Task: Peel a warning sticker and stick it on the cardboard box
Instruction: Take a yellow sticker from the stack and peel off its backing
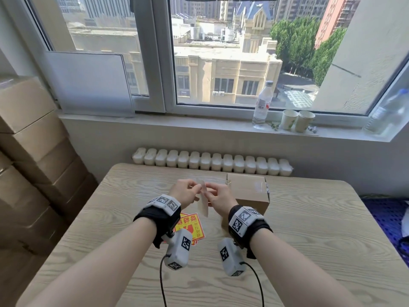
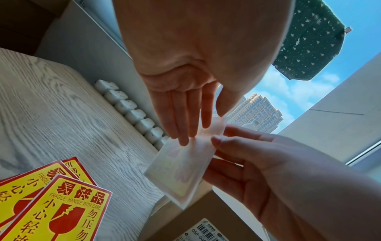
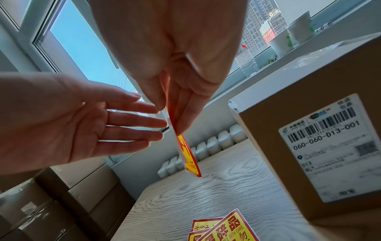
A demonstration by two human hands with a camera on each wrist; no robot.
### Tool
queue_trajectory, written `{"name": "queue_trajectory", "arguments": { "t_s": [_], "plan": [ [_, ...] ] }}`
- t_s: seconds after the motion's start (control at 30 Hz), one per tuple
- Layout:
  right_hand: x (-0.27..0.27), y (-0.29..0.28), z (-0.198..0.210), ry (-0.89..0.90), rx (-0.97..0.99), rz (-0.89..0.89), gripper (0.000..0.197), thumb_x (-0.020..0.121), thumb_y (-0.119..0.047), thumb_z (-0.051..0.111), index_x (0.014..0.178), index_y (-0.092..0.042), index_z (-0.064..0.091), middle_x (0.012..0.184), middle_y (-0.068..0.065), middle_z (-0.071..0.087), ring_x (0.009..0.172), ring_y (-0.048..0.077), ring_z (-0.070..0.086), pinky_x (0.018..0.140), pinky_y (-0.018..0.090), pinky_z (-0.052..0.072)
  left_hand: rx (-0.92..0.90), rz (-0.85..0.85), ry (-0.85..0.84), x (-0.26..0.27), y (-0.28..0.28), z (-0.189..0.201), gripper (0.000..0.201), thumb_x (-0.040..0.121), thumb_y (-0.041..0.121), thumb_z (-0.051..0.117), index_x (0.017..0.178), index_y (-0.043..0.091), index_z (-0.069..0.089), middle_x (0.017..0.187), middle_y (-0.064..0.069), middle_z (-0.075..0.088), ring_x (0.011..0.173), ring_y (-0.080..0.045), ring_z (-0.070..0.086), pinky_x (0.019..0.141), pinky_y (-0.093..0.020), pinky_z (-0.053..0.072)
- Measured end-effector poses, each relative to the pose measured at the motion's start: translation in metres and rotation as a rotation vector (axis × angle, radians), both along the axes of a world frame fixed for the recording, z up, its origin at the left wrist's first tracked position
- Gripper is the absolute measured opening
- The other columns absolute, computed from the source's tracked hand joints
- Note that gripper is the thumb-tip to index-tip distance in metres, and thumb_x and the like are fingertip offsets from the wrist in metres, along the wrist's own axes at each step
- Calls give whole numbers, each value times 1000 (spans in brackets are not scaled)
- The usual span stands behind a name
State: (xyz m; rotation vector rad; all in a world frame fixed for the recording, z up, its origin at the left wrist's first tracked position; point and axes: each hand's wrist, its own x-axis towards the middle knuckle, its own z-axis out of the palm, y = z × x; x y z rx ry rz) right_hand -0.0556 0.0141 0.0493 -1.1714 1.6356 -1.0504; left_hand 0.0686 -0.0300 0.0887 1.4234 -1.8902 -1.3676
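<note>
A warning sticker [image 1: 203, 201] hangs upright above the table, its white backing toward me and its yellow-red face [image 3: 189, 159] turned to the right. My left hand [image 1: 195, 191] pinches its top corner between thumb and index, the other fingers [image 2: 183, 124] straight against the backing [image 2: 181, 169]. My right hand [image 1: 210, 194] pinches the sticker's upper edge between its thumb [image 2: 218, 140] and fingers [image 3: 185, 114]. The brown cardboard box [image 1: 250, 191] stands just right of my hands, with a shipping label [image 3: 329, 146] on its near side. Spare stickers [image 1: 190, 227] lie under my left wrist.
The wooden table [image 1: 309, 229] ends at a white radiator [image 1: 212, 161] below the window sill. On the sill stand a water bottle [image 1: 262, 103] and two paper cups [image 1: 296, 119]. Stacked brown cartons [image 1: 28, 151] line the left side.
</note>
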Motion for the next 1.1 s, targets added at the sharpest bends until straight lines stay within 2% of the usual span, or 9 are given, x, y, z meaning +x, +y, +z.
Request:
{"name": "queue_trajectory", "arguments": {
  "t_s": [0.1,0.23,0.33,0.43,0.53,0.7,0.87,0.97,1.1],
  "plan": [
    [-1,0,0,17,-16,-7,28,94,-15,50,119,-11,63,111,16,69,103,29,67,91,48,54,34,11,27,-4,-3,3,23,91,22,54,93,3,67,100,-20,71,73,-23,65,64,-25,51],
    [0,-4,-1,89,-32,0,28,93,-9,50,116,-15,64,108,17,71,100,30,68,88,50,55,63,-7,18,-8,-5,4,23,93,22,51,85,4,64,90,-15,69,62,-17,61,58,-23,48],
    [-1,-8,-1,119,-33,17,27,92,-7,49,111,-17,65,104,16,72,98,30,68,87,51,55,57,-12,4,-11,-7,5,25,93,25,51,85,5,63,89,-14,70,64,-17,63,59,-23,49],
    [-5,-9,2,123,-32,29,31,92,-8,49,117,-18,63,108,17,71,100,30,67,88,51,55,71,-12,17,-15,-10,7,25,94,24,50,84,4,61,88,-15,70,62,-17,62,58,-23,48],
    [-9,-10,5,115,-28,27,34,92,-5,48,122,-15,62,111,19,70,102,30,67,90,50,54,79,-20,27,-20,-12,10,24,93,21,50,76,7,59,85,-16,69,61,-18,62,57,-24,47],
    [-13,-14,5,145,-54,9,36,89,-2,48,115,-19,66,97,11,72,97,31,69,88,51,54,98,-27,41,-25,-15,14,27,93,15,47,68,8,56,69,-7,64,58,-19,60,57,-26,45],
    [-16,-12,8,134,-50,10,36,89,0,47,115,-16,66,97,12,71,96,31,68,89,51,54,97,-52,33,-27,-15,14,28,94,15,46,67,9,54,69,-6,63,58,-18,60,56,-25,45],
    [-16,-11,9,136,-47,19,36,89,0,47,113,-17,67,92,6,69,93,28,68,88,50,55,96,-56,36,-27,-15,12,29,94,15,46,67,10,54,69,-5,63,58,-18,60,56,-25,45],
    [-15,-12,9,103,-33,17,33,90,-2,48,112,-17,68,96,10,70,99,33,68,87,51,55,80,-64,34,-25,-17,11,29,95,16,45,68,12,54,69,-4,64,59,-17,60,57,-24,45]
  ]
}}
